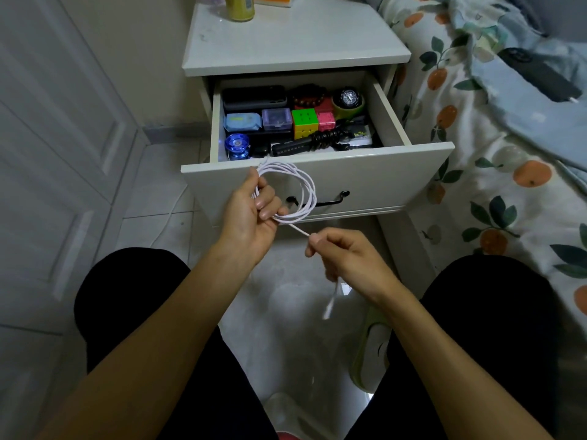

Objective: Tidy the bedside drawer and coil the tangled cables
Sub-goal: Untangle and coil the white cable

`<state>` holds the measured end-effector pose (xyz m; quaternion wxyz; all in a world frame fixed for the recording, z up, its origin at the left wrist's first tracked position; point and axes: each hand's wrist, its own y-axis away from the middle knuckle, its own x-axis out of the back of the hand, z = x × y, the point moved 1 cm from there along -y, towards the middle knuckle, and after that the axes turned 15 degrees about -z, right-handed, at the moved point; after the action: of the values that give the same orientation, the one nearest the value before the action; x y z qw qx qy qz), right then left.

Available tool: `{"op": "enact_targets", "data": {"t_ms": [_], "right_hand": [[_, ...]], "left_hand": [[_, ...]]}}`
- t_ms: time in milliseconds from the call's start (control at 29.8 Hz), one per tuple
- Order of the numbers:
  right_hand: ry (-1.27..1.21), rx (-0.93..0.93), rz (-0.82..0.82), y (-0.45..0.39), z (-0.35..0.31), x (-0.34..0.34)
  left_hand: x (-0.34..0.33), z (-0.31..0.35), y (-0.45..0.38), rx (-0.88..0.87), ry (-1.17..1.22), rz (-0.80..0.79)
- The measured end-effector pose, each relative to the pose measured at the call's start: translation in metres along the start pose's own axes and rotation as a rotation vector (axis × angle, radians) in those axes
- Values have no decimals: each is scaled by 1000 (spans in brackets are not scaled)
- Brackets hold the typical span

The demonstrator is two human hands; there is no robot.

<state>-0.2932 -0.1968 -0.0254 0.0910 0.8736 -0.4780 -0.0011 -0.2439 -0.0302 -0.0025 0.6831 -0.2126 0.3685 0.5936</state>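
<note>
Two hands work on one white cable (pixel 301 192), in front of the open drawer (pixel 317 179). Nearest, the right hand (pixel 346 258) has its grip pinched on the free tail of the cable; the plug end hangs below the fist, blurred. I judge it holds here to feed the tail w/ light tension, so the next loop lies flat and not twisted. A bit further, the left hand (pixel 251 214) has its grip curled round the gathered loops at one side, thumb and fingers clamped on them, so the coil keeps its round shape and hangs just before the drawer front, over the black handle (pixel 317 200). Only a short tail is left, so the coil is prob. almost finished.

Behind, inside the drawer: a blue yo-yo (pixel 236 146) at front left, a black coiled cable (pixel 327 139) at front middle, a puzzle cube (pixel 305 122), a pink box (pixel 326 120), a purple box (pixel 276 119), a watch (pixel 348 98) and beads (pixel 308 96) at the back. The drawer is quite full; the black cable and yo-yo take the front row, so a free place for the white coil is not obvious. At far, a yellow can (pixel 239 6) stands on the nightstand top (pixel 295 39); the bed (pixel 495 154) is at the right.
</note>
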Motion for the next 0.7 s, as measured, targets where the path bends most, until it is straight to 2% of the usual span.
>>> {"op": "enact_targets", "data": {"t_ms": [201, 268, 335, 402, 469, 570, 704], "right_hand": [[219, -14, 87, 14, -1, 16], [476, -22, 88, 17, 0, 20], [888, -41, 128, 19, 3, 22], [1006, -69, 178, 21, 3, 24], [803, -104, 216, 23, 5, 24], [264, -123, 301, 22, 7, 17], [-186, -69, 630, 15, 9, 11]], "left_hand": [[4, 10, -1, -68, -289, 5], [6, 11, 0, -38, -298, -20], [7, 10, 2, -1, -281, -40], [7, 6, 3, 34, -246, -40], [6, 3, 5, 56, -215, -28], [5, 0, 6, 78, -183, -8], [3, -11, 8, 149, -191, -31]]}}
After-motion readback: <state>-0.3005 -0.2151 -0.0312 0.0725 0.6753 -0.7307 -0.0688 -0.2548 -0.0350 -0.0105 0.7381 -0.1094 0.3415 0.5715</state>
